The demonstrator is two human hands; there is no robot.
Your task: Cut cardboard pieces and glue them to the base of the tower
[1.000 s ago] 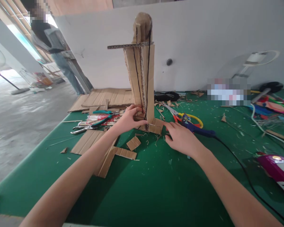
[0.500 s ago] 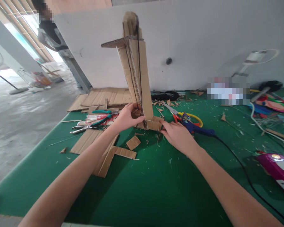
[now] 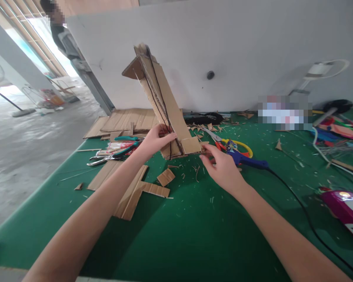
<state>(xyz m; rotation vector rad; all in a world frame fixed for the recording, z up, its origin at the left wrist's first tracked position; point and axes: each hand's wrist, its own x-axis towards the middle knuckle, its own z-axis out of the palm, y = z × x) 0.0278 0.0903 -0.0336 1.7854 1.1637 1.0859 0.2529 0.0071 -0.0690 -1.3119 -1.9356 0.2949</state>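
A tall cardboard model (image 3: 172,105) leans to the left over the green table, its base tipped. Black cord (image 3: 157,78) runs down its length, and a flat cardboard flap (image 3: 133,69) juts out near its top. My left hand (image 3: 157,138) grips the lower column, thumb across the front and fingers partly hidden behind. With fingers bent, my right hand (image 3: 220,162) pinches the right end of the base. Cut cardboard pieces (image 3: 131,196) and a small cardboard square (image 3: 166,177) lie on the table below the model.
Pliers (image 3: 114,156) lie left of the model. Scissors (image 3: 211,135) and a blue glue gun (image 3: 247,160) with a trailing cable are to the right. A magenta power strip (image 3: 342,213) sits at the right edge. A person (image 3: 67,43) stands beyond the table at the upper left.
The cardboard model has tilted from nearly upright to leaning left, its top moving left and down. Both hands have stayed on its lower part.
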